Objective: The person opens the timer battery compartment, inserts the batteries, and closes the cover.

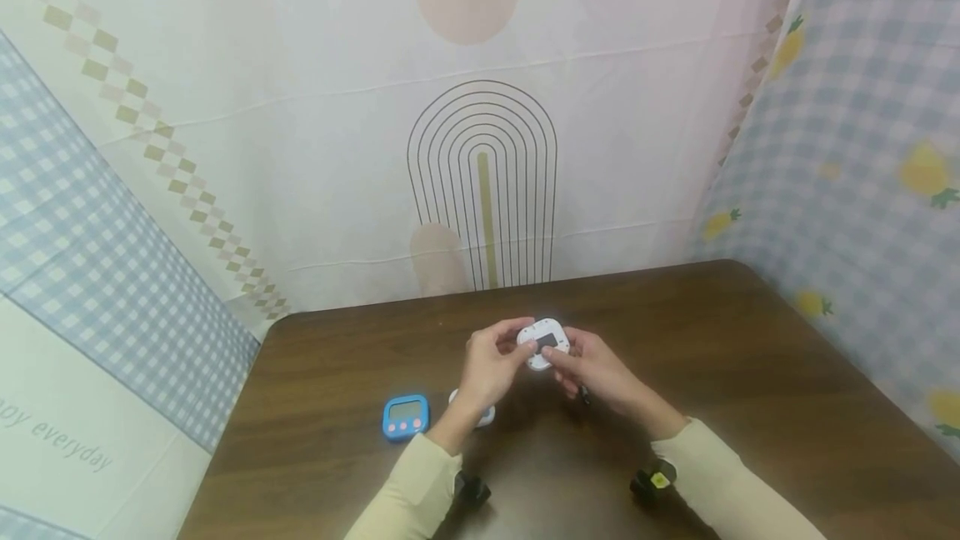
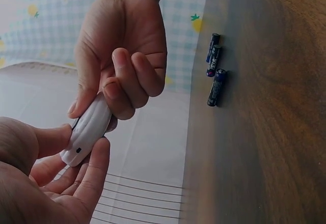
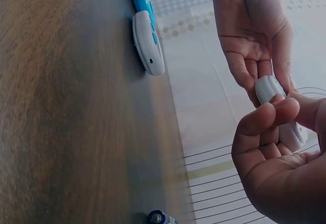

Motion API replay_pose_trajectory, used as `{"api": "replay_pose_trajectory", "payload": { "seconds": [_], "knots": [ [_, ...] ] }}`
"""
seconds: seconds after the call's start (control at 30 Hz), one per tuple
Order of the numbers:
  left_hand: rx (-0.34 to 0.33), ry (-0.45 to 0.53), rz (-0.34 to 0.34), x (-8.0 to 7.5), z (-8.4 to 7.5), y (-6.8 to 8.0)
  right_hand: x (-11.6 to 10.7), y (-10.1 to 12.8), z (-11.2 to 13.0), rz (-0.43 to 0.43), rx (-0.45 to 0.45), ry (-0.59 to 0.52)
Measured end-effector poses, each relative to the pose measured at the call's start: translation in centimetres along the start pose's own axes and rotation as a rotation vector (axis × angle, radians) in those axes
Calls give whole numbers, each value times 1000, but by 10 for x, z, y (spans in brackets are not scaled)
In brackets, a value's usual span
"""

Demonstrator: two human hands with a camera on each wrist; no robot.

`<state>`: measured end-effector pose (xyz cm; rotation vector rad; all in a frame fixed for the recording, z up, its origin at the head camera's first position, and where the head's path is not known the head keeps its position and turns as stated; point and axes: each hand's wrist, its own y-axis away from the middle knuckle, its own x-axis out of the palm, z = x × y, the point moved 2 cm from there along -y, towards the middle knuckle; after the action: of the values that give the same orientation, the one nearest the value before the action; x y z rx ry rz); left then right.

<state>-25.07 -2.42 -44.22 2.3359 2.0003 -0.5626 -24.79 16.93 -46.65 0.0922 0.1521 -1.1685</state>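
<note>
Both hands hold a small white timer (image 1: 543, 342) with a dark screen, lifted above the brown table (image 1: 750, 407). My left hand (image 1: 520, 346) grips its left edge between thumb and fingers. My right hand (image 1: 561, 354) pinches its right side, thumb on the face. Seen from the left wrist, the white timer (image 2: 89, 127) is edge-on, with the right hand (image 2: 122, 76) curled over it from above and the left hand (image 2: 76, 158) below. From the right wrist, the left hand (image 3: 254, 40) cups the timer (image 3: 269, 88) behind the right hand (image 3: 275, 132).
A blue timer (image 1: 406, 417) with pink buttons lies on the table left of my left wrist, beside a second white timer (image 1: 485, 416) partly hidden by that wrist. Three dark batteries (image 2: 215, 71) lie on the table near the right hand. Patterned cloth backdrops (image 1: 480, 148) surround the table.
</note>
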Motion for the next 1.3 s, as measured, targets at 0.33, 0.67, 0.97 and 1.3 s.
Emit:
{"api": "replay_pose_trajectory", "payload": {
  "seconds": [0.33, 0.67, 0.97, 1.3],
  "knots": [
    [-4, -13, -4, 1, 2, 2, 4, 1, -3, 7, 26, -37],
    [-13, -25, -8, 0, -1, 3, 4, 2, -1, 13, 23, -42],
    [0, -20, -40, -1, -2, 2, 4, 1, -1, -10, 48, -22],
    [5, -23, -49, -3, -4, -1, 4, 0, 3, -27, 48, -31]
  ]
}}
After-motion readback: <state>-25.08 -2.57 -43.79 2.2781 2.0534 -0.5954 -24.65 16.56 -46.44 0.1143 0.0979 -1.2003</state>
